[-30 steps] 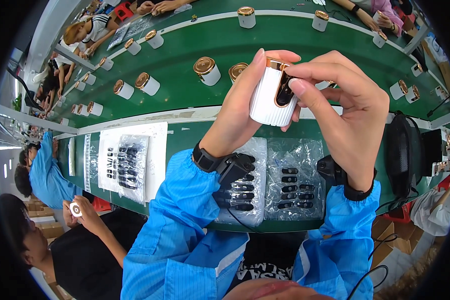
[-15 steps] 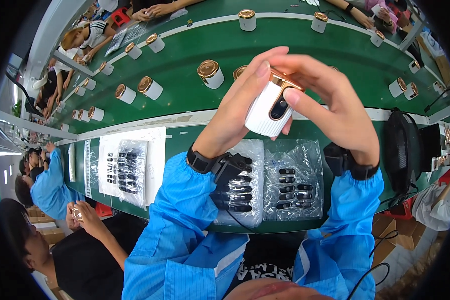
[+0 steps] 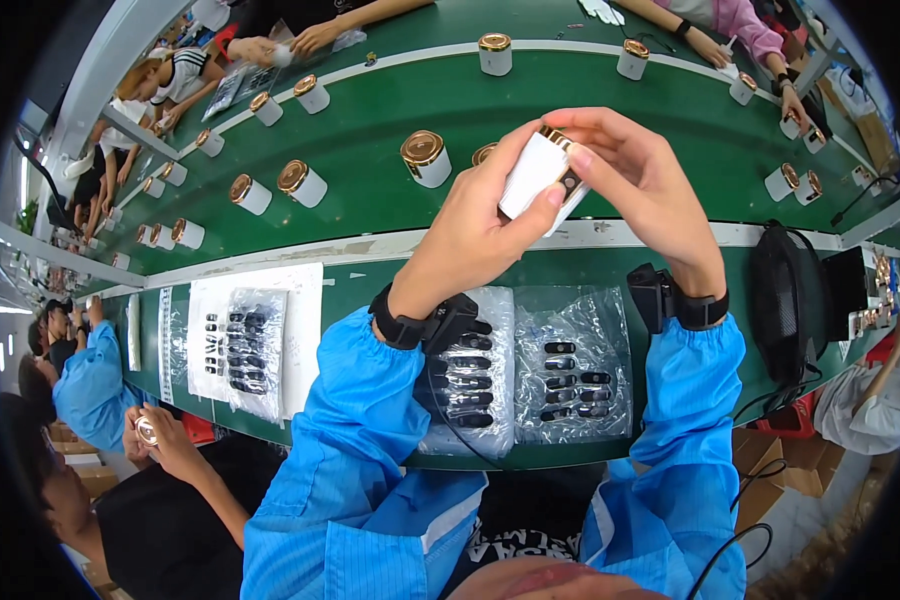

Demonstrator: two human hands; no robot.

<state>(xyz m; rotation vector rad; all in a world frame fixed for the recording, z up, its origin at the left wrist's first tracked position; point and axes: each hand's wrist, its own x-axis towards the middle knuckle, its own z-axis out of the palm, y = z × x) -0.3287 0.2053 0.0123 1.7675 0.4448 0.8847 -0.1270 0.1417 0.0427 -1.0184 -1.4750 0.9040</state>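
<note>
Both my hands hold one white cylinder (image 3: pixel 533 180) with a gold top and a dark oval slot, tilted, above the green conveyor belt (image 3: pixel 370 130). My left hand (image 3: pixel 480 225) grips its lower white side. My right hand (image 3: pixel 638 180) pinches its upper end, fingertips by the slot. Below my wrists, on the near ledge, lie two clear plastic trays (image 3: pixel 570 375) of small black oval parts. Both forearms wear blue sleeves and black wrist straps.
Several white cylinders with gold tops (image 3: pixel 425 158) stand along the belt. A further tray of black parts (image 3: pixel 245 345) rests on white paper to the left. A black round device (image 3: pixel 780 300) sits at the right. Other people work on the far side and at my left (image 3: pixel 160 440).
The cylinder has tipped further over to the right and moved slightly up the picture, and my right hand's fingers have shifted over its gold end.
</note>
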